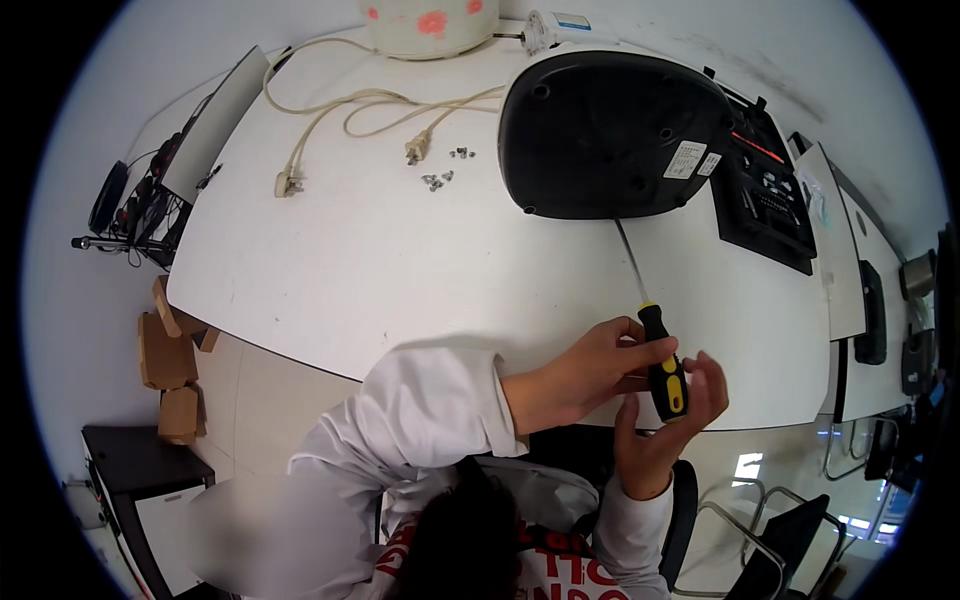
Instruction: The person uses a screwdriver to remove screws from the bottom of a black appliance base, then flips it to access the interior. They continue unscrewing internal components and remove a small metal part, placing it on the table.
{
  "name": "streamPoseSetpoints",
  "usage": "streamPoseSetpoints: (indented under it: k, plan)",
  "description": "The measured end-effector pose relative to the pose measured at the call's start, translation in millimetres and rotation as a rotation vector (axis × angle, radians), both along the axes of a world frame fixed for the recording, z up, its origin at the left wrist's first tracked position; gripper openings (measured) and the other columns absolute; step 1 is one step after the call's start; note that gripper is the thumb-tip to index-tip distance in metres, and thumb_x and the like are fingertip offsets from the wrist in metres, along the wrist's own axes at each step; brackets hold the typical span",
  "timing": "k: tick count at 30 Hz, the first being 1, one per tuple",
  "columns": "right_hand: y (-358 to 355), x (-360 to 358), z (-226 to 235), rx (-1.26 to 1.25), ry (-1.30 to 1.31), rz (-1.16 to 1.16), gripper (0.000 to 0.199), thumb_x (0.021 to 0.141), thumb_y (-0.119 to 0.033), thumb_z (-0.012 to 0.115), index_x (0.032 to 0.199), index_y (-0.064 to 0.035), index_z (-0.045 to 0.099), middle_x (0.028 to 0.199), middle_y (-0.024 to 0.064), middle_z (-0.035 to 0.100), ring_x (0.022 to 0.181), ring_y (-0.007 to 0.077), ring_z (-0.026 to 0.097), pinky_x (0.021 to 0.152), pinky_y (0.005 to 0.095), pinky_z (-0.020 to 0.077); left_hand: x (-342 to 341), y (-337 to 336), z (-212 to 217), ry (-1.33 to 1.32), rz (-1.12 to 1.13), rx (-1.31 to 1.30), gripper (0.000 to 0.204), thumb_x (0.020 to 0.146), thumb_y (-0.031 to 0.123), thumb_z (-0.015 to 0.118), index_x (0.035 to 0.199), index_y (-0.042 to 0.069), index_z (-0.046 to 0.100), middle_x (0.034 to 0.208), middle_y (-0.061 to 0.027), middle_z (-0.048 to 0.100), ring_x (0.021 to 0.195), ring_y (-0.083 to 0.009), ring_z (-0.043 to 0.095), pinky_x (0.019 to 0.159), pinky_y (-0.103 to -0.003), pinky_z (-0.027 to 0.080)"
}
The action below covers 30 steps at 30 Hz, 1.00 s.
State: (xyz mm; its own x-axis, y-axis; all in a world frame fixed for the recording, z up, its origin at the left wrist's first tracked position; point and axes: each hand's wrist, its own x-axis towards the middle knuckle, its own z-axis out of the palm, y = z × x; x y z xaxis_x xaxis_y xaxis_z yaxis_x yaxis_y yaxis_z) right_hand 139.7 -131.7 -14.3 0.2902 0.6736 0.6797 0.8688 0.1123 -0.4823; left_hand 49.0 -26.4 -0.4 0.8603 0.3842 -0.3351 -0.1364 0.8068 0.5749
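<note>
left hand [588, 368] pinches a black-and-yellow screwdriver [670, 390] aimed away toward the rounded black plastic base [610, 130]; right hand [655, 445], loosely spread, flanks its butt.

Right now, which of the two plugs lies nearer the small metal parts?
The right-hand plug: it lies close to the metal parts, while the other plug sits farther left.

Toward four o'clock on the black appliance base [600, 140] you have a larger white label [685, 159] and a smaller white label [709, 164], their print too tiny to read. A blue-edged label [573, 21] sits on the whitish container [541, 33] past twelve o'clock. Red capitals [575, 570] cross your top [540, 592] near six.
</note>
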Motion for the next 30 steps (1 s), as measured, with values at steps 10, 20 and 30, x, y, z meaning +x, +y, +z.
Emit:
streamPoseSetpoints:
  k: [10, 20, 30]
  plan:
    - [-6.3, -5.5, 10.0, -0.077, 0.452, -0.056, 0.037, 0.079, -0.012, 0.068, 0.109, -0.0019, 0.051, 0.089, 0.0089, 0.053, 0.07, 0.0167, 0.053, 0.06, 0.0283, 0.0431, -5.3, -18.4, -5.4, -0.089, 0.132, -0.108, 0.038, 0.092, 0.028, 0.054, 0.117, 0.001, 0.048, 0.107, -0.0061, 0.055, 0.101, -0.0151, 0.053, 0.09, -0.028, 0.042]
    - [-8.2, -9.9, 19.9, -0.107, 0.113, 0.071, 0.033, 0.062, 0.009, 0.066, 0.089, -0.0103, 0.067, 0.096, 0.0067, 0.039, 0.09, 0.0216, 0.045, 0.072, 0.0315, 0.0416, -4.7, -33.0, -1.3, -0.28, 0.116, -0.309, 0.04, 0.094, 0.038, 0.047, 0.123, 0.01, 0.048, 0.107, -0.0042, 0.055, 0.099, -0.0157, 0.052, 0.087, -0.032, 0.041]
    - [-4.8, -6.1, 24.0, -0.194, 0.454, -0.094, 0.044, 0.074, -0.013, 0.073, 0.11, -0.0022, 0.051, 0.087, 0.0104, 0.057, 0.076, 0.022, 0.058, 0.064, 0.0284, 0.0448, 1.7, -39.7, -8.5, -0.161, 0.258, -0.223, 0.04, 0.093, 0.034, 0.051, 0.119, 0.003, 0.049, 0.111, -0.0042, 0.056, 0.103, -0.0133, 0.053, 0.094, -0.031, 0.042]
